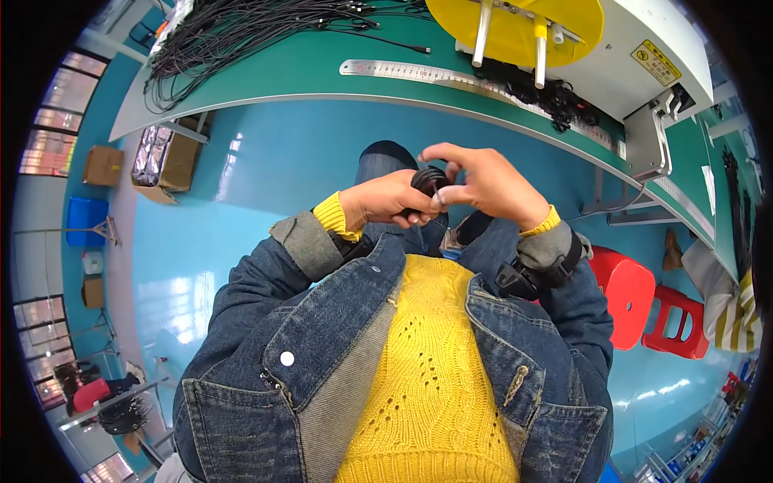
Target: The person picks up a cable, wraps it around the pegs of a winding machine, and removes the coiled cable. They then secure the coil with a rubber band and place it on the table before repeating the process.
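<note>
Above my lap, a small coil of black cable (429, 179) is gripped by my left hand (390, 198), its fingers wrapped round the lower side. My right hand (493, 187) is at the coil's right side, thumb against it and index finger arched over the top. Whether the right fingertips pinch a cable end or tie is too small to make out. On the green table ahead lies a large heap of loose black cables (241, 36) with plugs at their ends. Right of the heap, a steel ruler (403, 72) runs along the table's near edge.
A white machine (644, 40) with a yellow disc (523, 24) and metal pegs stands on the green table (282, 76) at front right. Small black ties or scraps (555, 101) lie beneath it. Red stools (624, 294) are at my right, and an open cardboard box (169, 165) is at far left.
</note>
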A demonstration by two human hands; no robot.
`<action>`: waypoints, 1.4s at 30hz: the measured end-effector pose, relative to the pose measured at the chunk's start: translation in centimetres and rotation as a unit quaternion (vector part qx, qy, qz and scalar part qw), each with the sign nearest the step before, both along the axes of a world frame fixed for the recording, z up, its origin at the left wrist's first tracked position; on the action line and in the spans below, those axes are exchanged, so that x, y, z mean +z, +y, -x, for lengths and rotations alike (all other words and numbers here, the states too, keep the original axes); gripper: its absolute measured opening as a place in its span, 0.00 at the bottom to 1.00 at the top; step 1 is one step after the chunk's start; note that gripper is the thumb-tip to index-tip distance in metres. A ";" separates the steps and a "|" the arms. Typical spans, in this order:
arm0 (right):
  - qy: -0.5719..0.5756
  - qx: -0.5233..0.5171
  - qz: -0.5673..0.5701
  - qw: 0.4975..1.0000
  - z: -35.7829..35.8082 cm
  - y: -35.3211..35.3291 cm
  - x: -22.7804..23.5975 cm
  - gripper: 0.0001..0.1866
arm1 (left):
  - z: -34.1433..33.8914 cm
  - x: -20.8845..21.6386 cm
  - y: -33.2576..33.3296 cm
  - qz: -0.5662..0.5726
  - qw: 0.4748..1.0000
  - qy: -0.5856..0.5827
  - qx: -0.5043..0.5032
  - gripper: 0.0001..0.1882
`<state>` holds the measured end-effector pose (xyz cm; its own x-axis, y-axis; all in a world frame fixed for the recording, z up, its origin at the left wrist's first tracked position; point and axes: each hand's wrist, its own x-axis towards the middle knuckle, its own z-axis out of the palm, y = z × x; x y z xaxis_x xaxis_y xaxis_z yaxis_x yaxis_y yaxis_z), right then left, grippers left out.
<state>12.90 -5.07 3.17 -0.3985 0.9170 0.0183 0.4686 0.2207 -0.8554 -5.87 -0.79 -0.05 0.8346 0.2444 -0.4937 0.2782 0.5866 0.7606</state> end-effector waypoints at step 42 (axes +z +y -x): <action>-0.148 0.045 -0.230 0.961 2.1 1.8 -3.5 0.13 | 1.4 -3.3 -0.2 0.092 0.989 -0.104 0.060 0.12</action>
<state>10.78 -3.22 -0.31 -0.5259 0.8004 0.2878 0.6373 0.5949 -0.4899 -7.24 -1.04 -3.35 0.8934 0.2696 -0.3595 0.0473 0.7391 0.6719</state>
